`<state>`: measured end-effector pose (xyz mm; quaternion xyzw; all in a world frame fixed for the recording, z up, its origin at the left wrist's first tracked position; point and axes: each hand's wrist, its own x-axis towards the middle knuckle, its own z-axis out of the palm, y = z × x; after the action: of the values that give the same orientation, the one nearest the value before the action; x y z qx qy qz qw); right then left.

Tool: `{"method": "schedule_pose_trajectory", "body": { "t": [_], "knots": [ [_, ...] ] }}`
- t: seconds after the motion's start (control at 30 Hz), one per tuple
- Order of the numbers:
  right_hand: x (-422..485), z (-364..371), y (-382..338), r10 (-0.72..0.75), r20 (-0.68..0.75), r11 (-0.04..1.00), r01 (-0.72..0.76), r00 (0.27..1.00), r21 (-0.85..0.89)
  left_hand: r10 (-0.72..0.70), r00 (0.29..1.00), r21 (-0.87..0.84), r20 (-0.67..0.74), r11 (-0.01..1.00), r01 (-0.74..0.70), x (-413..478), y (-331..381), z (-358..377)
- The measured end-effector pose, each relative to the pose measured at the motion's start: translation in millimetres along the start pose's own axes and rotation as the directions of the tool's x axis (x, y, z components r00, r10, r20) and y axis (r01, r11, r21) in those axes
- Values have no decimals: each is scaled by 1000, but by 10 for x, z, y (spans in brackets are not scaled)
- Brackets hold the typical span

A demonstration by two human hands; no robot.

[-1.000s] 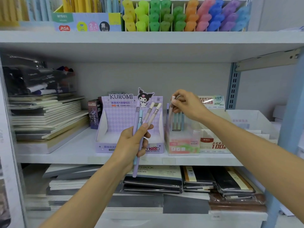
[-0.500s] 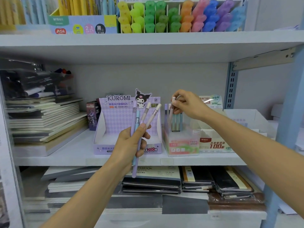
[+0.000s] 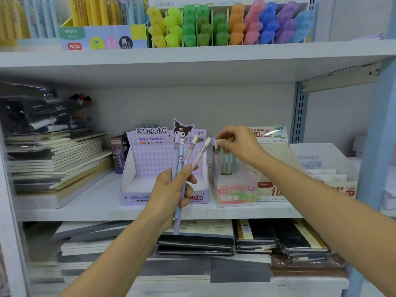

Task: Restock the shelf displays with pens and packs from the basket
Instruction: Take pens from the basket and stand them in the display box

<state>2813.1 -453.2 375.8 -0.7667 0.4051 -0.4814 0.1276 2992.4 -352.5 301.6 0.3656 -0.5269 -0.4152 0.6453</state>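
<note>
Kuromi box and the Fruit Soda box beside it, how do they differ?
The Kuromi box is purple card and wider; the Fruit Soda box is translucent and narrower. The Kuromi box shows no pens; the Fruit Soda box holds upright pens, one pinched by the right hand. Both stand on the same shelf.

Your left hand [image 3: 169, 189] grips four pens [image 3: 176, 155], fanned upward in front of the KUROMI box [image 3: 150, 166]. Your right hand [image 3: 240, 144] pinches the top of one pen [image 3: 216, 147] standing in the clear display box [image 3: 235, 189] just beside it. Both boxes rest on the middle shelf [image 3: 85, 209].
</note>
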Motion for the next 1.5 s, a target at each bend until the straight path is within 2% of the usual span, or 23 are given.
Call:
{"method": "schedule_pose_trajectory", "body": {
  "t": [0.07,0.13,0.17,0.27,0.33,0.43,0.53,0.63,0.77,1.2,1.5],
  "knots": [
    [-57,-47,-54,27,-22,984,-23,999,178,3,1000,7,-2,1000,-3,-12,21,7],
    [-151,-84,-133,64,78,895,-92,995,437,8,1000,6,4,1000,-8,-33,37,35],
    [-206,-89,-171,62,149,848,-131,987,513,9,1000,5,10,1000,-9,-46,45,59],
    [-334,-83,-246,22,266,780,-183,964,599,-13,999,-11,41,1000,13,-86,79,141],
    [-360,-138,-292,21,243,764,-172,970,622,-34,997,-14,68,999,35,-114,103,170],
    [-321,-359,-325,60,79,732,-98,995,674,-61,996,-14,61,998,62,-133,122,152],
    [-258,-603,-279,96,-105,783,-10,990,621,-73,997,-1,31,997,73,-124,125,124],
    [-227,-661,-179,114,-187,890,-17,976,455,-98,995,-15,10,995,98,-109,126,131],
    [-238,-513,-34,53,-142,962,-13,988,274,-112,994,-41,12,993,112,-107,130,153],
    [-54,-245,113,-31,-13,997,32,999,66,-42,996,-27,75,999,44,-66,6,89],
    [16,-206,161,-25,-17,998,26,1000,59,-24,996,-32,92,999,27,-21,-82,83]
  ]
}}
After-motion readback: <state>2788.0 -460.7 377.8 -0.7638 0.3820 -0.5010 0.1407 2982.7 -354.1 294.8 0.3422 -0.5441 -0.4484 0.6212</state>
